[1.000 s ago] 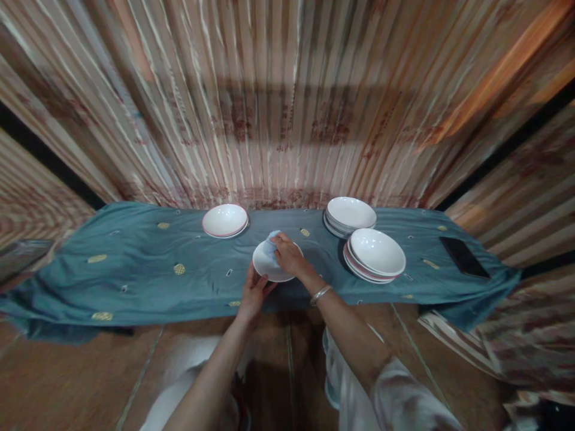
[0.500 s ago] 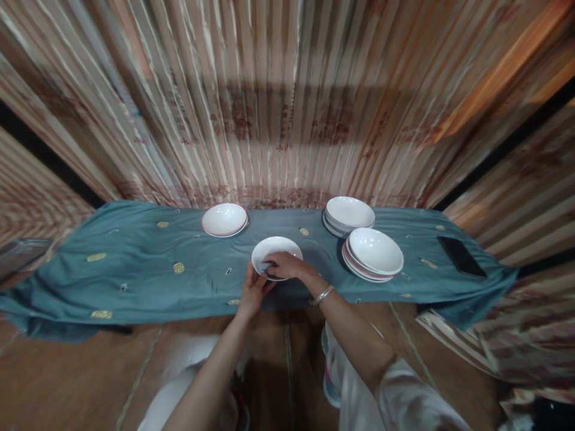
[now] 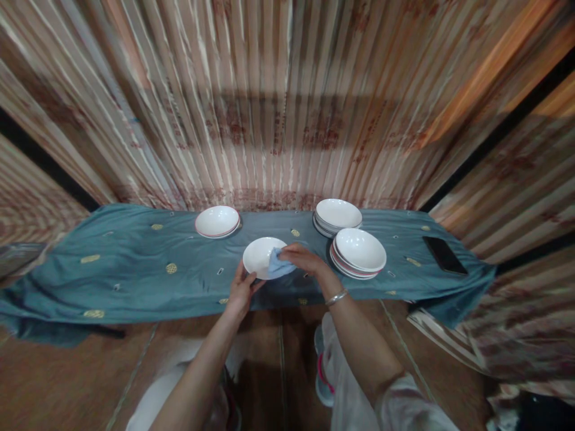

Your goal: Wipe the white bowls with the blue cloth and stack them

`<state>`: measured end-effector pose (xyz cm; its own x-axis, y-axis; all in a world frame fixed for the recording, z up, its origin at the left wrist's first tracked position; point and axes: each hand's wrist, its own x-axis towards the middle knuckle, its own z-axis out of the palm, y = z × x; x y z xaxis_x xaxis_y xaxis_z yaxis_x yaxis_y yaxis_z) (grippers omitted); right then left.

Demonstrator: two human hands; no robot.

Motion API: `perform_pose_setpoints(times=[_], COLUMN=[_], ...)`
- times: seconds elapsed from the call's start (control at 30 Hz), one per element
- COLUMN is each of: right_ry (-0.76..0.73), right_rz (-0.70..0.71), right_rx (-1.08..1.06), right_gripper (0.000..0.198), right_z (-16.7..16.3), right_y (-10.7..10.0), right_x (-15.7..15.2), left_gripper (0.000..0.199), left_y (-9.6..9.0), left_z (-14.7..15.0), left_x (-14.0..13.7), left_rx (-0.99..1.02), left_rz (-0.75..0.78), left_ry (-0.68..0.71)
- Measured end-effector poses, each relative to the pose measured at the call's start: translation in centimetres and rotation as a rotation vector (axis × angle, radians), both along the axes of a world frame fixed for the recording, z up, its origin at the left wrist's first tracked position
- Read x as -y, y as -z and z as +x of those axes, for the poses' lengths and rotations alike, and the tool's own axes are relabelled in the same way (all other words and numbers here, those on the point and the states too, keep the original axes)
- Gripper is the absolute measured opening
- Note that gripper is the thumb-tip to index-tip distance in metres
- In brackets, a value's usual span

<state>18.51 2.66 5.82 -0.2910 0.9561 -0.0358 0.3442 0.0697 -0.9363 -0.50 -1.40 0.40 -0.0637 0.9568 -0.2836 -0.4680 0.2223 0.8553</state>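
A white bowl (image 3: 257, 257) is at the front middle of the cloth-covered table. My left hand (image 3: 242, 286) grips its near left rim, thumb on the edge and fingers underneath. In my right hand (image 3: 305, 258) is a light blue cloth (image 3: 279, 263), which lies over the right side of the bowl's rim and hides part of it. A silver bangle (image 3: 336, 297) circles my right wrist. Whether the bowl touches the table I cannot tell.
Two stacks of bowls stand to the right, a front stack (image 3: 360, 250) and a back stack (image 3: 338, 214). At the back left are red-rimmed bowls (image 3: 217, 221). A black phone (image 3: 444, 255) lies at the table's right end. Striped curtains (image 3: 269, 108) hang behind.
My right hand has moved from inside the bowl out to its right rim, so more of the blue cloth shows. My left hand still holds the bowl. The view has shifted slightly.
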Motion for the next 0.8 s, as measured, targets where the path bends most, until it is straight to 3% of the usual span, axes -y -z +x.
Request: perform_pose_setpoints(times=[0.13, 0.27, 0.47, 0.63, 0.8], right_ry=[0.283, 0.496, 0.488, 0.453, 0.348], right_rz=[0.095, 0.209, 0.320, 0.331, 0.368], right_rx=[-0.022, 0.094, 0.422, 0.433, 0.375], right_gripper=[0.034, 0.025, 0.020, 0.024, 0.025], right_z=[2.1, 2.8, 0.9, -1.0, -3.2], right_y=[0.6, 1.2, 2.8, 3.1, 2.4], right_x=[-0.3, -1.0, -2.0, -3.4, -3.7], left_gripper=[0.065, 0.071, 0.083, 0.090, 0.080], left_y=[-0.2, -0.2, 0.3, 1.0, 1.3], left_z=[0.2, 0.5, 1.1, 1.8, 1.9], left_x=[0.3, 0.7, 1.0, 1.0, 0.9], left_rx=[0.009, -0.038, -0.160, -0.175, -0.174], left_rz=[-0.032, 0.004, 0.095, 0.181, 0.220], left_ry=[-0.022, -0.025, 0.020, 0.023, 0.016])
